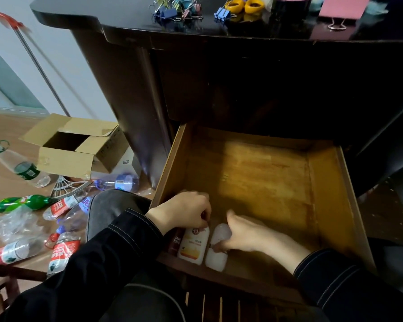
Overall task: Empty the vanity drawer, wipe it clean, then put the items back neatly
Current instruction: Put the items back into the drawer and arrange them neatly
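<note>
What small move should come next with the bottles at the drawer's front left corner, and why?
Probably the right hand slides the plain white bottle flush against the orange-labelled bottle, whose top the left hand grips. A narrow gap shows between them, and a dark red bottle sits on the labelled one's other side.

Dim indoor light. The drawer (265,182) floor is brightest at its middle and shadowed along its 9 o'clock side. The cabinet front (265,89) is nearly black. The glossy desk (126,17) at 12 o'clock mirrors faintly. Frame edges bow. The left hand (184,210) and right hand (244,233) are slightly blurred.
</note>
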### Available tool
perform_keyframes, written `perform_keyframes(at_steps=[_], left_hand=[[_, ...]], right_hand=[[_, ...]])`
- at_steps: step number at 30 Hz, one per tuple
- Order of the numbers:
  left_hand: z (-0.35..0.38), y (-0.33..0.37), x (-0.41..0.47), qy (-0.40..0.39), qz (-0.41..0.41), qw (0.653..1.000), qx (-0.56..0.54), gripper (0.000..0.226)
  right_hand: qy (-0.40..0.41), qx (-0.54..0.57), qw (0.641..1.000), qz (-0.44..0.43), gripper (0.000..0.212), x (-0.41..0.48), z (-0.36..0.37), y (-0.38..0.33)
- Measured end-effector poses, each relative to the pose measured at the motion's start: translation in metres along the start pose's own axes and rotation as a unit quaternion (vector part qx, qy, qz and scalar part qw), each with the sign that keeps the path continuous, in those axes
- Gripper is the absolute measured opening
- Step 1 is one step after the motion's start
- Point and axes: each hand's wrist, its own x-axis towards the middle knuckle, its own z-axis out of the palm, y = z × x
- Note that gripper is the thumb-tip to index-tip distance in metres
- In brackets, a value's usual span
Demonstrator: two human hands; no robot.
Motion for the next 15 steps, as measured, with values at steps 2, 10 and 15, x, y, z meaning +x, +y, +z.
perform_keyframes(at_steps=[2, 10, 15], left_hand=[[-0.0006, 0.0005, -0.0002, -0.002, -0.001, 1.0, -0.002, 0.013], [-0.001, -0.0001, -0.0005, -0.012, -0.004, 1.0, -0.011, 0.014], [0.0, -0.0005, -0.0008, -0.008, -0.003, 1.0, -0.008, 0.013]], right_hand=[[-0.009, 0.013, 1.0, -0.01, 0.129, 0.0015, 0.0029, -0.0015], [-0.038, -0.013, 0.998, -0.04, 0.126, 0.0033, 0.0016, 0.0042], [0.026, -0.146, 0.984, -0.097, 0.104, -0.0036, 0.0023, 0.0013]])
